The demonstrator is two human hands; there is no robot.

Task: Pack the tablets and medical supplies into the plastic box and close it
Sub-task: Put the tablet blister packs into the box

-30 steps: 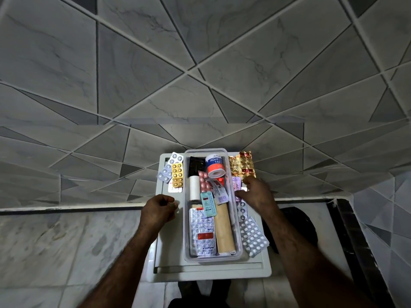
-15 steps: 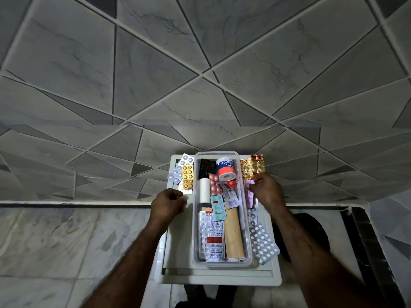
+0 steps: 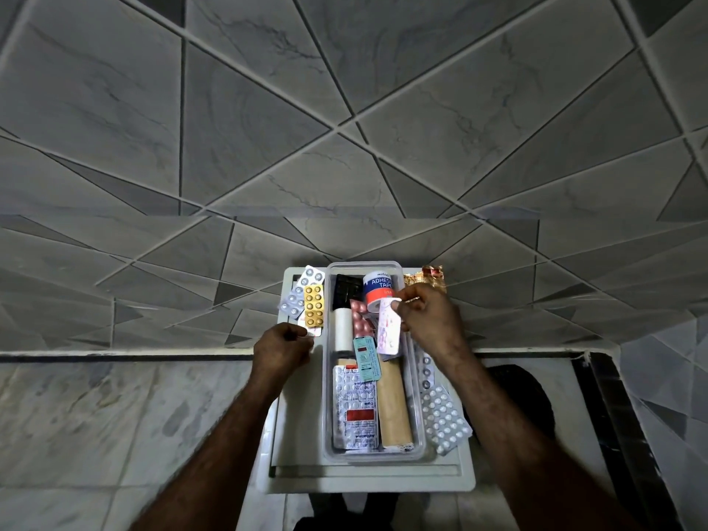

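Observation:
A clear plastic box [image 3: 328,435] stands on a white tray [image 3: 367,482]. It holds an adhesive tape roll [image 3: 377,289], a tan roll [image 3: 394,406], a white tube [image 3: 343,329], a silver tablet strip [image 3: 354,408] and other strips. My right hand [image 3: 429,316] holds a pale pink tablet strip [image 3: 389,329] over the box. My left hand [image 3: 281,348] is a closed fist left of the box, at the lower end of a yellow tablet strip [image 3: 314,304]; whether it grips that strip is unclear.
Silver blister strips [image 3: 300,291] lie left of the box. A large white-pill strip [image 3: 444,419] and a narrow strip [image 3: 426,371] lie right of it. A gold foil strip [image 3: 433,275] sits behind my right hand. The tray rests on a marble ledge against a tiled wall.
My right hand has lifted the pale pink strip from the tray's right side and carried it left over the box. My left hand stays beside the yellow strip.

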